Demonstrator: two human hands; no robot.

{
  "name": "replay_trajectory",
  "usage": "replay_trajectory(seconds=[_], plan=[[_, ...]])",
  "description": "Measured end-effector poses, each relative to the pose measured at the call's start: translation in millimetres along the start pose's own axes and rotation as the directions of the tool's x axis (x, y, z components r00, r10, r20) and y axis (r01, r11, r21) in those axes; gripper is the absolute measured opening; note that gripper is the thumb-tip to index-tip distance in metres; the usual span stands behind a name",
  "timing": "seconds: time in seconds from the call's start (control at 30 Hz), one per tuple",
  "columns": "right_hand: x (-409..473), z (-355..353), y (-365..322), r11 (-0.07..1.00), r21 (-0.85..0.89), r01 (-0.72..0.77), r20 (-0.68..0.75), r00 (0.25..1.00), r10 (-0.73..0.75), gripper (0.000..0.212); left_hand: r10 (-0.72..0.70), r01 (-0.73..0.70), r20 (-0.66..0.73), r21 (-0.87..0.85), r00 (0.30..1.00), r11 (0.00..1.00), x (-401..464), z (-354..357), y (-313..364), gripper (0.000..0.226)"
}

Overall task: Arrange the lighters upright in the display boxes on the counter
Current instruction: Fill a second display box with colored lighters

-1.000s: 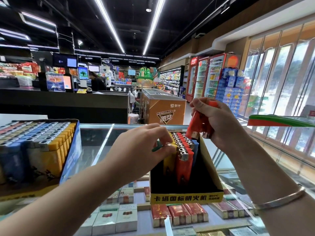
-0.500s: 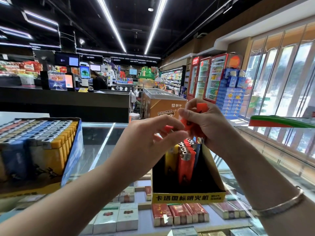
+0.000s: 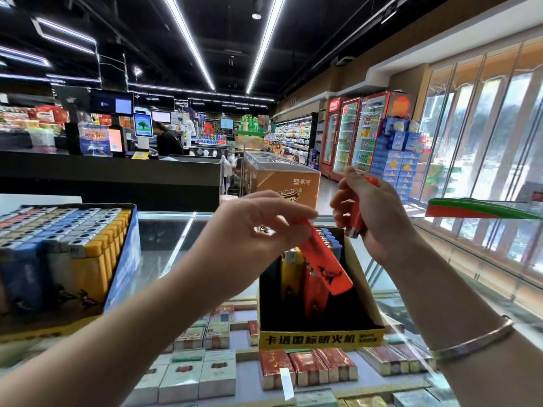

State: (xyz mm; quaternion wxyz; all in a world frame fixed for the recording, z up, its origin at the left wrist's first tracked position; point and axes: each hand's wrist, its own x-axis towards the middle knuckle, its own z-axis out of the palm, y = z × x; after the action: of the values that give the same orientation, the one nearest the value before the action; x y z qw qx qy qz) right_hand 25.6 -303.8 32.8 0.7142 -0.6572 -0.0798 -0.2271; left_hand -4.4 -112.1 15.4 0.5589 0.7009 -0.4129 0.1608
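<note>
right then, landmark was the black display box (image 3: 320, 337) w/ the yellow front strip, sitting on the glass counter (image 3: 164, 245). left hand (image 3: 255, 230) hovered just above the box's back-left corner, thumb and forefinger pinched on the top end of a red lighter (image 3: 326, 262); other fingers loosely curled. that lighter hung tilted, lower end pointing down-right over the box's open middle, not yet seated. right hand (image 3: 373, 218) was up above the box's back-right corner, fingers wrapped round a bunch of red lighters (image 3: 357, 215), metal heads pointing down toward the box. how many in the bunch, couldn't tell.

inside the box, a yellow lighter (image 3: 289, 274) and a red one stood upright toward the left-centre, w/ a row of blue lighters (image 3: 330, 242) upright along the back. front part of the box showed bare black floor.

well left of the box sat a blue display box (image 3: 123, 259), packed w/ upright lighters in yellow, blue, grey rows. under the glass, below and in front of the black box, lay cigarette packs (image 3: 202, 377). a bracelet (image 3: 473, 343) was on the right wrist, right of the box.
</note>
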Motion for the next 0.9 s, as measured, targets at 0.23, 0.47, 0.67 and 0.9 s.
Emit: replay_trajectory(seconds=[0.23,0.47,0.67,0.9], plan=[[-1.7,2.2,-0.8,0.999,-0.034,0.008,-0.004,1.0,-0.008,0.03,0.116,-0.15,0.112,0.381,0.987,0.912,-9.4,15.2,-2.0,0.018],[-3.2,5.0,-0.6,0.999,-0.039,0.009,-0.014,1.0,-0.009,0.032,0.281,-0.358,0.223,0.526,0.933,0.771,-9.4,20.1,1.6,0.011],[-4.3,5.4,-1.9,0.999,-0.051,0.004,-0.013,1.0,-0.005,0.033,0.259,-0.358,0.254,0.536,0.932,0.764,-8.0,19.6,4.4,0.012],[-5.9,6.7,-2.1,0.999,-0.044,-0.004,-0.027,1.0,0.002,0.037,0.168,-0.307,0.278,0.598,0.946,0.741,-8.8,25.7,0.7,0.014]])
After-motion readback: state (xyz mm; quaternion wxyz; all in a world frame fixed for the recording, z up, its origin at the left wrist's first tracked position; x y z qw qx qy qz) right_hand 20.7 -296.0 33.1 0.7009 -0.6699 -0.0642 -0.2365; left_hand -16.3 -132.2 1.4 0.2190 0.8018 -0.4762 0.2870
